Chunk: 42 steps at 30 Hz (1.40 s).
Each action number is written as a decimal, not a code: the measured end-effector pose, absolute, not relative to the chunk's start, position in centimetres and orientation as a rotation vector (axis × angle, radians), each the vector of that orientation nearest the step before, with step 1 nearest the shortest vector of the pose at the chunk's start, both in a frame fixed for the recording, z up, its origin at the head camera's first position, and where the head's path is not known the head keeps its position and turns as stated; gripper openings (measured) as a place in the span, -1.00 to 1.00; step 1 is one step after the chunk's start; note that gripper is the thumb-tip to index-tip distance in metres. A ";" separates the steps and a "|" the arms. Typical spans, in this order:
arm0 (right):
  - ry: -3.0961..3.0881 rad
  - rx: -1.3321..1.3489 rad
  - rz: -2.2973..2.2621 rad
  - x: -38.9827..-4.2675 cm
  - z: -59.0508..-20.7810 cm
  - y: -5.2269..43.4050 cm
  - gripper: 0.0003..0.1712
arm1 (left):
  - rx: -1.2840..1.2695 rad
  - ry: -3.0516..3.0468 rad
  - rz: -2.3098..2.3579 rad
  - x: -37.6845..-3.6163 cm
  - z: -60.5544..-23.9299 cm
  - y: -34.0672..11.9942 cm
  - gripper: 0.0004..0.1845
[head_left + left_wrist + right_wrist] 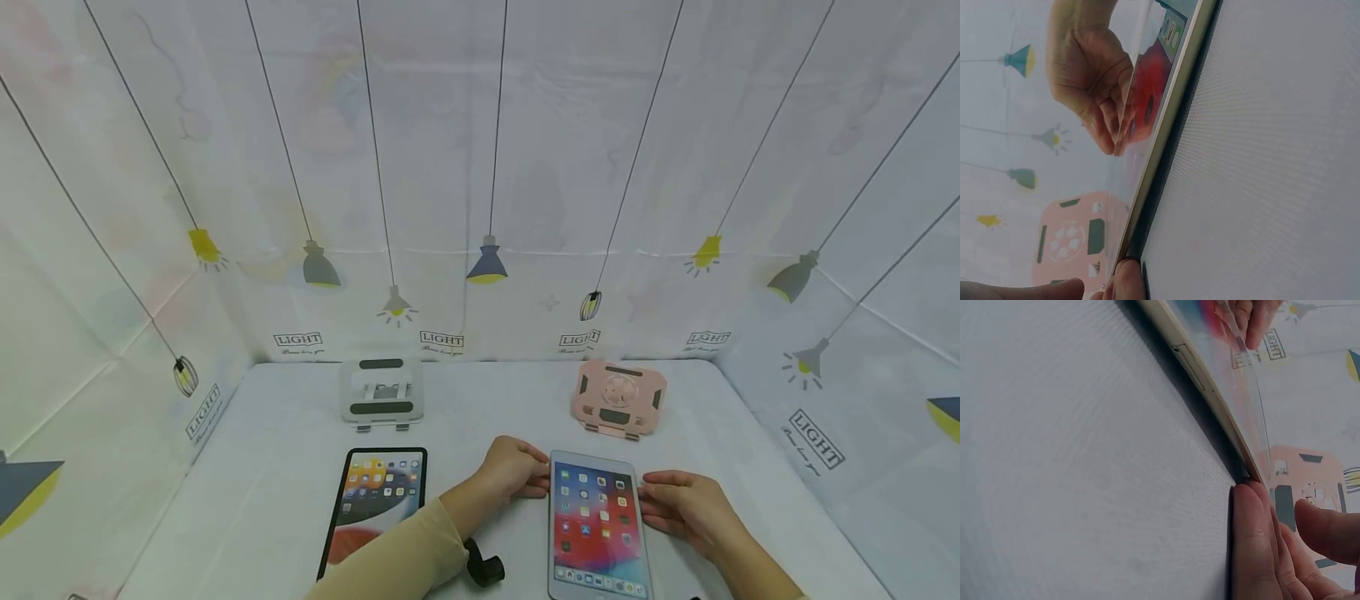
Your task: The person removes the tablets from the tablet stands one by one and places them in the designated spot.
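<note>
A white tablet [600, 521] with a lit screen of app icons lies face up on the table in front of me. At its left long edge is my left hand [516, 468], its fingertips right at the side and its thumb [1054, 290] apart from the screen. My right hand [690, 507] is at the opposite long edge; its fingers [1252, 531] reach the tablet's side, and the thumb stands off. A dark shadow line runs under the tablet's edge in both wrist views.
A black-bordered tablet [375, 492] lies to the left, partly behind my left sleeve [405, 554]. By that sleeve is a small black object [486, 569]. A grey tablet stand [382, 392] and a pink one [619, 398] lie at the back, before a lamp-printed curtain [427, 183].
</note>
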State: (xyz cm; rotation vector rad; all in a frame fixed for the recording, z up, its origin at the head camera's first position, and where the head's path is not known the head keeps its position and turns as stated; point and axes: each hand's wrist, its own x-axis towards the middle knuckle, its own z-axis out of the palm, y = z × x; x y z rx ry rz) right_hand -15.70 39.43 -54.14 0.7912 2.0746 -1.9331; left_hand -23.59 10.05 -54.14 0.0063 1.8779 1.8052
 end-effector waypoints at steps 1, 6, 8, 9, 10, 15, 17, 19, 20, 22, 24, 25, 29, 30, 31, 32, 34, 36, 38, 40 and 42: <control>2.070 0.795 -1.930 -15.7 -54.2 39.5 -0.44 | 0.003 1.873 1.805 -23.6 -54.1 10.0 -0.89; 2.054 0.831 -1.909 -15.7 -54.1 39.8 -0.46 | 0.011 1.870 1.798 -23.6 -54.1 9.9 -0.85; 2.053 0.840 -1.901 -15.7 -54.0 39.8 -0.48 | 0.016 1.871 1.794 -23.7 -54.0 9.8 -0.85; 2.054 0.847 -1.898 -15.7 -54.0 39.8 -0.50 | 0.019 1.869 1.794 -23.6 -54.0 9.8 -0.85; 2.053 0.842 -1.895 -15.7 -54.0 39.9 -0.50 | 0.021 1.868 1.795 -23.7 -54.0 9.7 -0.85; 2.041 0.826 -1.889 -15.9 -53.9 40.0 -0.52 | 0.012 1.832 1.804 -23.9 -54.1 9.6 -0.84; 2.040 0.822 -1.885 -15.9 -53.8 40.0 -0.52 | 0.004 1.817 1.804 -24.1 -54.3 9.6 -0.84; 2.041 0.818 -1.879 -15.9 -53.6 40.0 -0.52 | -0.007 1.805 1.803 -24.2 -54.3 9.6 -0.84; 2.046 0.812 -1.875 -15.9 -53.6 40.0 -0.52 | -0.011 1.802 1.801 -24.2 -54.3 9.6 -0.84; 2.056 0.792 -1.859 -15.8 -53.5 40.0 -0.49 | -0.018 1.796 1.800 -24.2 -54.3 9.5 -0.84; 2.068 0.771 -1.841 -15.8 -53.3 40.0 -0.47 | -0.024 1.789 1.800 -24.2 -54.3 9.5 -0.84; 2.075 0.765 -1.830 -15.7 -53.3 40.0 -0.45 | -0.026 1.786 1.799 -24.2 -54.3 9.4 -0.84; 2.089 0.749 -1.806 -15.6 -53.1 40.1 -0.41 | -0.022 1.765 1.801 -24.3 -54.3 9.2 -0.83; 2.088 0.746 -1.808 -15.6 -53.1 40.1 -0.41 | -0.020 1.758 1.801 -24.4 -54.3 9.2 -0.83; 2.086 0.745 -1.810 -15.6 -53.1 40.1 -0.40 | -0.016 1.752 1.801 -24.4 -54.4 9.1 -0.83; 2.084 0.742 -1.814 -15.6 -53.2 40.2 -0.39 | -0.011 1.747 1.801 -24.5 -54.4 9.1 -0.83; 2.075 0.734 -1.826 -15.6 -53.3 40.3 -0.39 | -0.001 1.740 1.797 -24.6 -54.6 9.0 -0.82; 2.066 0.731 -1.840 -15.5 -53.5 40.4 -0.39 | 0.004 1.734 1.796 -24.6 -54.7 8.9 -0.81; 2.059 0.722 -1.847 -15.4 -53.6 40.4 -0.39 | 0.005 1.729 1.794 -24.7 -54.8 8.9 -0.80; 2.054 0.719 -1.851 -15.4 -53.7 40.5 -0.40 | 0.006 1.725 1.795 -24.7 -54.9 8.8 -0.79; 2.049 0.714 -1.853 -15.4 -53.8 40.5 -0.40 | 0.008 1.718 1.795 -24.6 -55.0 8.7 -0.78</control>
